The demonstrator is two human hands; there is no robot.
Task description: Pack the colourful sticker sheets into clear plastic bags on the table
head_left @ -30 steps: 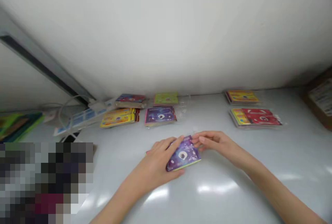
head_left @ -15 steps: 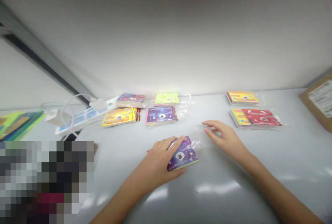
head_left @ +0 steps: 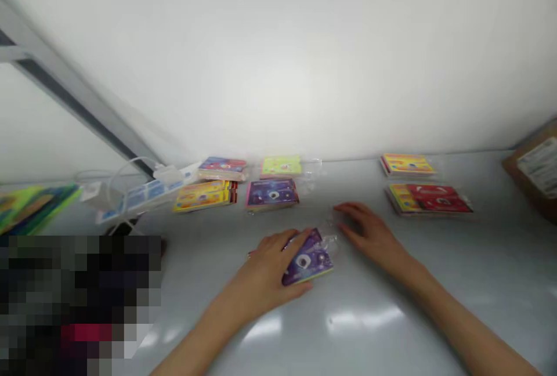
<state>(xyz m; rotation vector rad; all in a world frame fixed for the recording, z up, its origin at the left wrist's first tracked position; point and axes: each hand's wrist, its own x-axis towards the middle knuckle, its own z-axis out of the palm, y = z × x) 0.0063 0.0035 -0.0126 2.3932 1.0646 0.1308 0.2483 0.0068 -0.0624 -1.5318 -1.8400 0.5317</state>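
Clasped by the left hand (head_left: 270, 266), the purple card pack (head_left: 311, 260) was laid with its loose wrapper end (head_left: 331, 242) toward the right hand (head_left: 369, 234) (open, empty), held just beyond it.

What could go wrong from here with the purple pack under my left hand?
1. The purple pack lies on a glossy table with only the left hand on it, so it might slide away.
2. Its clear wrap sticks out loose toward the open right hand and could snag or tear.
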